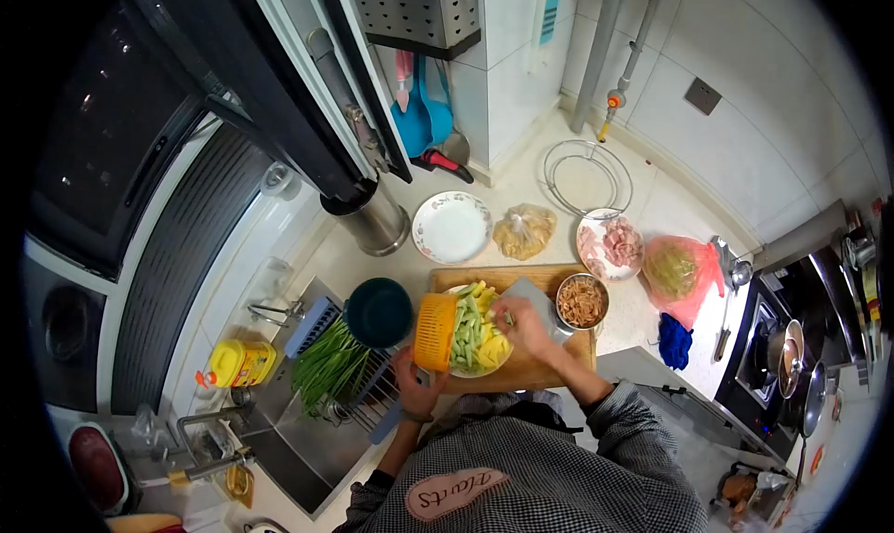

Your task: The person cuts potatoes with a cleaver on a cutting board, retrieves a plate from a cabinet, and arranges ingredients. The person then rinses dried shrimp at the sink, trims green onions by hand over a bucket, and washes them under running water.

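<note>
My left hand [416,386] grips a yellow-orange plastic colander [434,332], tipped on its side with its mouth facing right. Cut green vegetable pieces [468,333] lie at that mouth, heaped on a white plate [473,374] along with yellow chunks [494,351]. Over the plate's right side, my right hand [526,328] has its fingers drawn together; a bit of green shows at the fingertips, too small to name. Under the plate is a wooden cutting board [577,349]. A cleaver blade [531,298] lies on the board, partly hidden by my right hand.
A metal bowl of brown shreds [582,302] stands at the board's right. Behind are an empty plate [452,227], a tied bag [524,231] and sliced meat [621,242]. Leafy greens [328,370] lie over the sink [293,463], beside a dark green bowl [379,312]. The stove [762,365] is far right.
</note>
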Demonstrator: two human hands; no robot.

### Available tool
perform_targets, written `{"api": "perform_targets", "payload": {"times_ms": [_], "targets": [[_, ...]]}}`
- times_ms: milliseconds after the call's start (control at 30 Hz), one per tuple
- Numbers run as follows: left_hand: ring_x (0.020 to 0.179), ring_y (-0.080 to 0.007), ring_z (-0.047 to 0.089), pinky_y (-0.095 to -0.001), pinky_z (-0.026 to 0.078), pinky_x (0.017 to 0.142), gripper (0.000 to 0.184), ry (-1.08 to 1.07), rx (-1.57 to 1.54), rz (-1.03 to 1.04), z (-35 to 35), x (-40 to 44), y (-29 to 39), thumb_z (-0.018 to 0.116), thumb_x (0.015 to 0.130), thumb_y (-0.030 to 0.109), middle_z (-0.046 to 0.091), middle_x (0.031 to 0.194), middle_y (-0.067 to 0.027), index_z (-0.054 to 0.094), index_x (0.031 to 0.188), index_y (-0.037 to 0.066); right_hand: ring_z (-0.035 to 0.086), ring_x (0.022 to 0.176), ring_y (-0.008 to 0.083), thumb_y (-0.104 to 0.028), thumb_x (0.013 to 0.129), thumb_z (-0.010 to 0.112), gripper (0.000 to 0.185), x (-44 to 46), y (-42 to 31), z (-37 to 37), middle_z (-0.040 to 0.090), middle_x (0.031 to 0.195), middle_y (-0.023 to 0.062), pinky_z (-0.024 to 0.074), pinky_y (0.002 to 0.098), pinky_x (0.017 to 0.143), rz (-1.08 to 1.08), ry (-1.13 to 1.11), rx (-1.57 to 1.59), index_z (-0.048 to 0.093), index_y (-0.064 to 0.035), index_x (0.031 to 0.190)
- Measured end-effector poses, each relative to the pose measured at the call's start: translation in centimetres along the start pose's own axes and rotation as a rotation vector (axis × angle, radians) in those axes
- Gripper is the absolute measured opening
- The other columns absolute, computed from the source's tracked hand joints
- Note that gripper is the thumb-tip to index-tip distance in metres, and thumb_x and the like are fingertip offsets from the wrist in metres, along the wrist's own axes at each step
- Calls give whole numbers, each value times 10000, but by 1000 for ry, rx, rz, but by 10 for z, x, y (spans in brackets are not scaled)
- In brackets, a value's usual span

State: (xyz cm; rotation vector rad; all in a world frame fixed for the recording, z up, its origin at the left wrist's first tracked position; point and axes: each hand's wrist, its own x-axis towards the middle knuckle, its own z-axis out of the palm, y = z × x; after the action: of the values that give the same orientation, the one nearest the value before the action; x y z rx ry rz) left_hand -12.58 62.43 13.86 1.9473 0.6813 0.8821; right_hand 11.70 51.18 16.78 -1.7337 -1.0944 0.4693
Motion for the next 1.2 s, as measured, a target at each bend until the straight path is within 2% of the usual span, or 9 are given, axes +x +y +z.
{"api": "perform_targets", "payload": {"times_ms": [33,100,133,233,333,567,867,1067,1200], "targets": [[1151,-264,450,-399,497,897,743,-20,62,12,0,-1,-3,792,698,225,336,1234,-134,354,1262,21,603,827,259,7,705,658,251,-12,16,13,621,873,123,457,372,762,2,2,-1,618,-42,947],[1165,-274,437,-408,480,917,745,-23,44,2,-3,4,-2,798,689,220,345,1238,-135,362,1262,26,573,925,268,-68,752,659,163,-25,19,27,621,947,84,411,378,865,-250,17,-337,632,-73,912],[1180,-284,424,-417,463,937,748,-21,27,-11,-5,7,-2,803,679,214,355,1242,-136,370,1261,31,538,1013,256,-104,756,671,218,-30,22,29,608,1006,74,347,398,937,-173,-34,-292,625,-82,968],[1195,-323,408,-456,407,984,722,-140,316,198,-18,14,10,795,680,187,391,1240,-144,397,1263,37,538,1008,280,-102,747,667,275,-32,17,29,593,1034,102,358,407,928,-217,1,-278,611,-66,1014],[1191,-352,407,-485,352,1018,710,-317,350,370,-14,17,1,789,679,176,419,1238,-151,418,1270,46,528,1013,270,-104,743,663,265,-35,16,28,583,1052,105,340,403,927,-179,7,-308,615,-66,1001],[1211,-343,398,-493,342,1030,737,-339,413,489,-7,17,-26,804,658,169,406,1261,-146,409,1268,50,516,1038,313,-87,717,670,333,-37,14,30,567,1095,141,351,418,945,-175,39,-270,592,-12,1032],[1202,-356,406,-453,366,1022,746,-134,373,423,-16,14,-8,784,633,119,399,1254,-162,403,1270,32,517,1039,320,-97,760,669,262,-39,4,25,583,1081,125,383,400,919,-193,100,-248,616,-47,1012],[1202,-318,407,-431,390,999,761,-18,111,30,-16,21,-7,779,671,138,347,1263,-153,363,1297,23,509,1031,293,-87,777,633,276,-28,-7,29,576,1074,98,355,411,924,-213,47,-235,616,-75,1052],[1197,-253,409,-400,423,975,787,-40,-98,-50,-21,31,3,786,686,141,332,1257,-137,311,1304,38,340,1269,313,-215,846,558,396,3,-26,53,435,1323,126,296,463,1013,-339,-167,-466,519,-121,1228]]}}
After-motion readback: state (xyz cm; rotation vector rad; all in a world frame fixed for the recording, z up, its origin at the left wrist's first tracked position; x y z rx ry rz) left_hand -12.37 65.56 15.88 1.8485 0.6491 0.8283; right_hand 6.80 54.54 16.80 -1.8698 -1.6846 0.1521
